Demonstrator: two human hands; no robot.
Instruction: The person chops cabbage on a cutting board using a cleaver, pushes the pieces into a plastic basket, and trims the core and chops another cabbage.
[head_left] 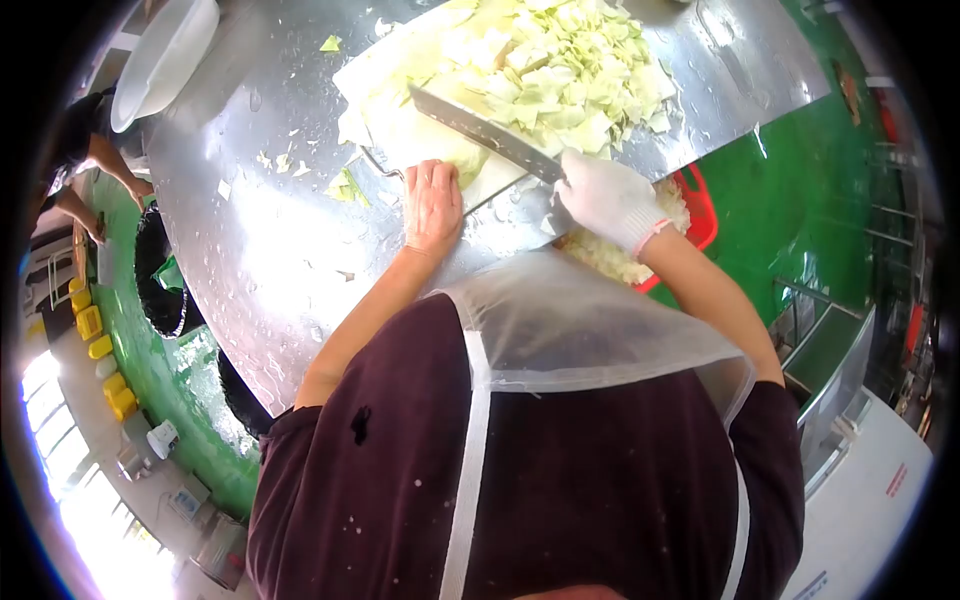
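My right hand (606,200), in a white knit glove, is closed around the handle of a large knife (490,133). The long blade points up and left across the near side of a pile of cut cabbage (560,60). Bare and with fingers bent together, my left hand (434,210) presses against pale cabbage (450,150) at the near edge of the pile; its fingertips are partly hidden. Part of a white cutting board (497,178) shows under the blade. A thin bent metal piece (378,165) lies left of my fingers.
A red basket (703,205) of chopped pieces sits below the table edge, by my right forearm. Cabbage scraps dot the wet metal table (270,200). A white tub (165,60) stands at upper left. Another person's hand (138,190) and a black-lined bin (160,270) are at left.
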